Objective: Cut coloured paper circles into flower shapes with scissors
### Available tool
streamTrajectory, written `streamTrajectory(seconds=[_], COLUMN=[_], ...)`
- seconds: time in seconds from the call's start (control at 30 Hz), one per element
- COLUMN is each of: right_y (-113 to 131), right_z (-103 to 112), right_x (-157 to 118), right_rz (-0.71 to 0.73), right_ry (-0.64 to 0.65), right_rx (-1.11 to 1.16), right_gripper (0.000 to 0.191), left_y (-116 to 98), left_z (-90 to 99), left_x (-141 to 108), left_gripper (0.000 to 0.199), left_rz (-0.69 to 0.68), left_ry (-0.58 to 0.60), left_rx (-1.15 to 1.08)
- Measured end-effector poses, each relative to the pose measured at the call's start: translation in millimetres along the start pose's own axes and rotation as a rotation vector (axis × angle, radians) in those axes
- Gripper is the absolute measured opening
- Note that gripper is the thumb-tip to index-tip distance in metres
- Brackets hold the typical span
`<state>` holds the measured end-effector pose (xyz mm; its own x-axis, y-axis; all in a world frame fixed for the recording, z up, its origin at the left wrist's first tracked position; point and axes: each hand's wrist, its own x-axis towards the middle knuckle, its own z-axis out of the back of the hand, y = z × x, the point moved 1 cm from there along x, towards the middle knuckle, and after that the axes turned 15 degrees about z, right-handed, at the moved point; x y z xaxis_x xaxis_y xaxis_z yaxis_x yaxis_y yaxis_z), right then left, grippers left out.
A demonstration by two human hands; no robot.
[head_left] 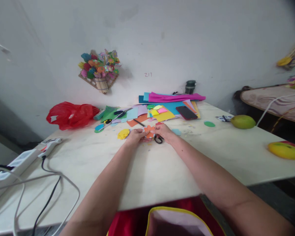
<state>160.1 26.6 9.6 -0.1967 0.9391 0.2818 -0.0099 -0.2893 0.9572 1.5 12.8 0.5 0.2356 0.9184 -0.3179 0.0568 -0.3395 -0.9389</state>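
Note:
Over the middle of the table, an orange paper flower with a whitish edge is pinched between my two hands. My left hand grips its left side, and my right hand has fingers closed at its right side. Black-handled scissors lie just under my right hand, their blades hidden. Yellow paper flower cut-outs are piled left of my left hand. Behind my hands lies a dark pen-like stick. A small light-blue paper piece rests to the right.
Coloured paper sheets, a phone and another pair of scissors lie toward the wall. A red plastic bag sits back left. Power strips with cables occupy the left. Yellow-green fruit and a yellow fruit are right.

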Motion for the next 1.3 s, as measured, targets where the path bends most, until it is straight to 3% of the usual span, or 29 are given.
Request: streamTrajectory(seconds=[1.07, 1.3], right_y=[-5.2, -1.0], right_z=[4.0, 2.3], right_x=[2.1, -0.6], right_rz=[0.019, 0.098], right_ry=[0.034, 0.02], right_rx=[-0.023, -0.032], right_gripper=[0.03, 0.029], left_y=[-2.5, -0.8], left_z=[-1.7, -1.3], left_x=[-1.3, -1.5], left_gripper=[0.036, 0.033], left_rz=[-0.039, -0.083], left_ry=[-0.017, -0.003], left_rx=[0.013, 0.056])
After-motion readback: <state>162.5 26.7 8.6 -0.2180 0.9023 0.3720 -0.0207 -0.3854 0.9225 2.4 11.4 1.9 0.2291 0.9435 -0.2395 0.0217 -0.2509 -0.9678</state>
